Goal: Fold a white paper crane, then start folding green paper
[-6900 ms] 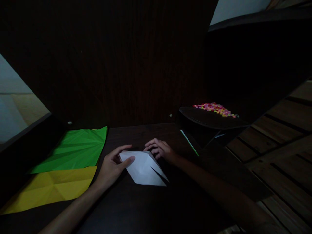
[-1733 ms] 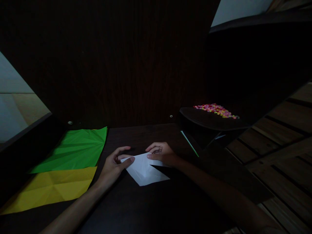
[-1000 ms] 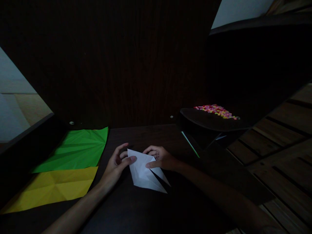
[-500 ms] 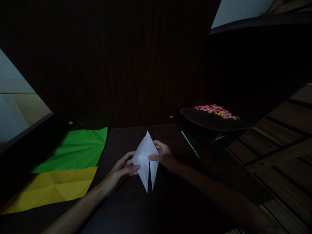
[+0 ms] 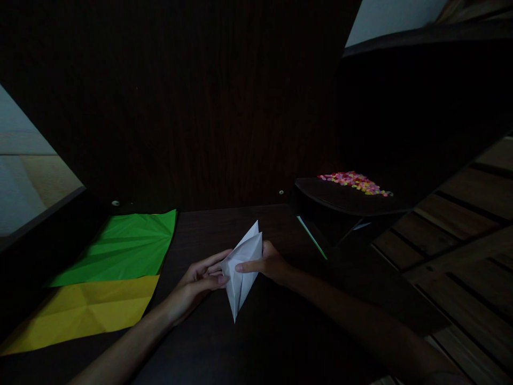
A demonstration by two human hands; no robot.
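Observation:
A folded white paper [image 5: 242,267], shaped like a narrow kite with points up and down, is lifted off the dark wooden table [image 5: 224,342]. My left hand [image 5: 198,282] pinches its left edge with thumb and fingers. On the paper's right side, my right hand [image 5: 268,263] grips it with the thumb across the front. The paper is turned partly edge-on to the camera.
A creased green paper sheet [image 5: 124,247] and a yellow sheet [image 5: 80,310] lie at the left of the table. A dark tray [image 5: 348,200] with several small colourful beads [image 5: 355,180] stands at the right, a green stick [image 5: 311,237] beside it. A dark panel rises behind.
The white paper was lying flat on the table under both hands. Both hands have lifted it, stood it upright and are now turning it sideways.

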